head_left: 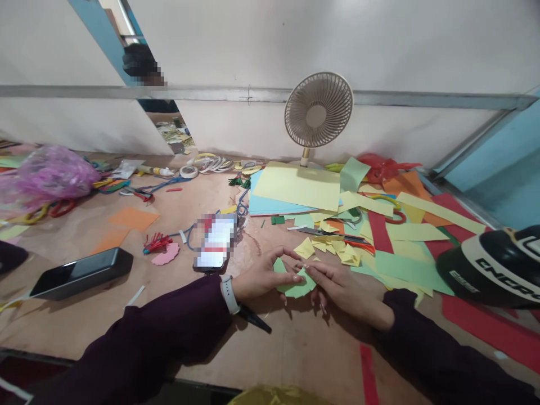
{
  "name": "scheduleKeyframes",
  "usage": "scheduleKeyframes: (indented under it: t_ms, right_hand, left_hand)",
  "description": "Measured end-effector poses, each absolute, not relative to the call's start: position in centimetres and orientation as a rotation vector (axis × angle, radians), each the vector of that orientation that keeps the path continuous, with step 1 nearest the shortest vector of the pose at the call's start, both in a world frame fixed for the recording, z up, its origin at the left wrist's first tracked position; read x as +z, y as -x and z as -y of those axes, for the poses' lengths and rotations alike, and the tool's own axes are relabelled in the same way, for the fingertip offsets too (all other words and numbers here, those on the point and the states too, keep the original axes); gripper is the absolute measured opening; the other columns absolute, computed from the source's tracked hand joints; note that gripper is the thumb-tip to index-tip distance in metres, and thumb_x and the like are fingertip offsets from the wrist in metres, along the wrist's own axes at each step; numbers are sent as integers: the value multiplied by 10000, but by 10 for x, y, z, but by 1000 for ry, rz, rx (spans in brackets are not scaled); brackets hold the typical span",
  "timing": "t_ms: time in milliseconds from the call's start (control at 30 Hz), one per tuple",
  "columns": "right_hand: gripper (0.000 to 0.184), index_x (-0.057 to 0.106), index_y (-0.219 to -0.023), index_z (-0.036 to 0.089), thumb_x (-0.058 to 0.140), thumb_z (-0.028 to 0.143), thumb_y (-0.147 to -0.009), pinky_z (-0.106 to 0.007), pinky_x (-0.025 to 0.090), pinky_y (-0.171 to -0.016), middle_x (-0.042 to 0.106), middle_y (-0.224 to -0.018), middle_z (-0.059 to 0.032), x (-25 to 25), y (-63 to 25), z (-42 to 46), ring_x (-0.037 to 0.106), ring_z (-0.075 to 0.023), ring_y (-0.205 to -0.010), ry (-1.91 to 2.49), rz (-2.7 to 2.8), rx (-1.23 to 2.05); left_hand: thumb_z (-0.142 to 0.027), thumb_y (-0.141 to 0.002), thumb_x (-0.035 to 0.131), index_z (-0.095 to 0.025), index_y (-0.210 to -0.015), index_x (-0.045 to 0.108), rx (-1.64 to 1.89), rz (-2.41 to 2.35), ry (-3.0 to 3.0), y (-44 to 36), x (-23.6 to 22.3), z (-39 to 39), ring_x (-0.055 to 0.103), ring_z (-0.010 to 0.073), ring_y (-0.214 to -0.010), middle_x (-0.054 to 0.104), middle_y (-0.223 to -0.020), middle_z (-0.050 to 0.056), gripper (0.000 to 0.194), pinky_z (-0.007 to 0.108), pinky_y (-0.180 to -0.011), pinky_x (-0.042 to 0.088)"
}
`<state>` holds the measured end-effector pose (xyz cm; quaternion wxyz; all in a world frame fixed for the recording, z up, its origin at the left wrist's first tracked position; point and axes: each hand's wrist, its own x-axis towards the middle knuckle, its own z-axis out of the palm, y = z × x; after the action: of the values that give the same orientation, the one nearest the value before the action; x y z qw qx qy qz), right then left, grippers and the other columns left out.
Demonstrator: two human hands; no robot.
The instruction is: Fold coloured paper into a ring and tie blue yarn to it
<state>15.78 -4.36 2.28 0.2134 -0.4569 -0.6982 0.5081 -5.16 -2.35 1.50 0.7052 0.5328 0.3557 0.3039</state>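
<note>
A piece of folded light green paper (291, 288) with a stepped lower edge is held between my two hands above the table. My left hand (270, 274), with a white watch band on its wrist, pinches the paper's left part between thumb and fingers. On the right side, my right hand (337, 284) grips the same paper near its upper corner. Fingers of both hands partly hide it. Just beyond lie several small folded yellow paper pieces (331, 246). A dark, pen-like object (255, 319) rests under my left wrist.
A phone (217, 242) and a dark grey box-shaped device (84, 273) lie to the left. A small fan (318, 109) stands behind stacked paper sheets (295, 183). An orange-handled cutter (354, 242), paper strips and a black-and-white helmet-like object (489, 267) are at right.
</note>
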Motion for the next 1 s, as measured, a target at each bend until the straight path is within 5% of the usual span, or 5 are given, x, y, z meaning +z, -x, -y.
scheduleKeyframes:
  t_ms: [200,467,767,1000]
  right_hand:
    - [448,562,-931,180,438,610,-906,-208,432,-334,573,-483,49,19,-150,45,514,-108,-332,1254,1503,1557]
    - [402,512,-839,188,438,576,-912,-183,396,-330,611,-522,37,15,-148,44,566,-107,-357,1179,1647,1394]
    - [416,516,-944,185,513,594,-863,-185,379,-283,609,-552,49,12,-146,40,534,-102,-314,1179,1307,1439]
    - [457,513,-1071,177,642,528,-810,-155,417,-379,589,-507,68,20,-143,48,536,-82,-398,1093,1409,1730]
  left_hand:
    - [-376,-711,799,-196,-1097,543,739,-828,-1124,49,17,25,622,130,-621,635,-776,5,497,224,-490,521]
    - [-380,-745,771,-206,-1151,542,765,-802,-1184,48,21,32,599,119,-638,567,-746,-24,498,195,-488,519]
    - [-619,-863,501,-179,-1155,534,860,-858,-1025,43,16,23,626,154,-557,638,-788,42,529,228,-427,483]
    - [-533,-881,536,-203,-1128,588,929,-959,-1287,42,21,33,527,130,-518,604,-778,41,416,253,-496,436]
